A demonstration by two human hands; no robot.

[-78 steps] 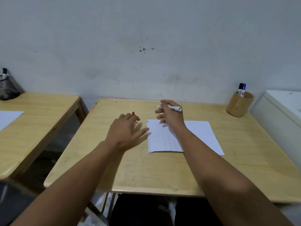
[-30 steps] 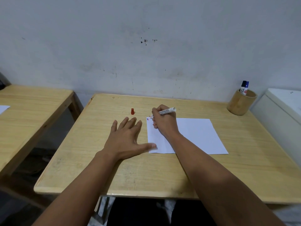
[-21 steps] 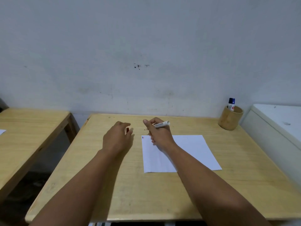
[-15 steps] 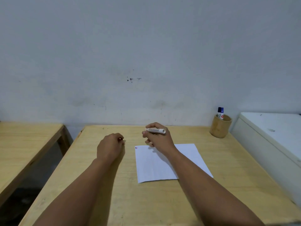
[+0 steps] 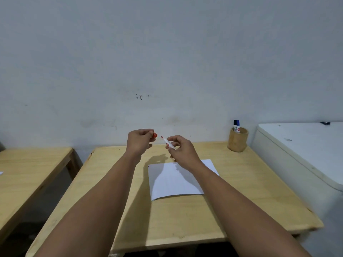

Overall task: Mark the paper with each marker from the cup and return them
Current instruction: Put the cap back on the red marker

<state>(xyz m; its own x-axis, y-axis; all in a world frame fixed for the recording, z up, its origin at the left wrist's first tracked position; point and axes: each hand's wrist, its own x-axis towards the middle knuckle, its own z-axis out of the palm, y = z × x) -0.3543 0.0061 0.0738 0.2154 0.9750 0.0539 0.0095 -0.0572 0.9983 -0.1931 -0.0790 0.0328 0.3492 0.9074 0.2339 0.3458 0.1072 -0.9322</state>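
Note:
Both hands are raised above the far part of the wooden table (image 5: 185, 216). My left hand (image 5: 139, 141) pinches a red marker cap (image 5: 154, 135). My right hand (image 5: 181, 149) holds a white marker (image 5: 166, 142) whose bare red tip points at the cap, a small gap between them. A white sheet of paper (image 5: 176, 180) lies flat on the table below, with small marks at its far left corner (image 5: 149, 166). A wooden cup (image 5: 238, 139) at the table's far right corner holds two capped markers (image 5: 236, 124), one black, one blue.
A white chest-like appliance (image 5: 304, 151) stands against the table's right side. A second wooden table (image 5: 27, 169) stands to the left across a narrow gap. A plain wall rises directly behind both tables.
My left hand picked the red cap up off the table and lifted it. My right hand raised the marker from the paper and turned its tip toward the cap. The camera tilted upward.

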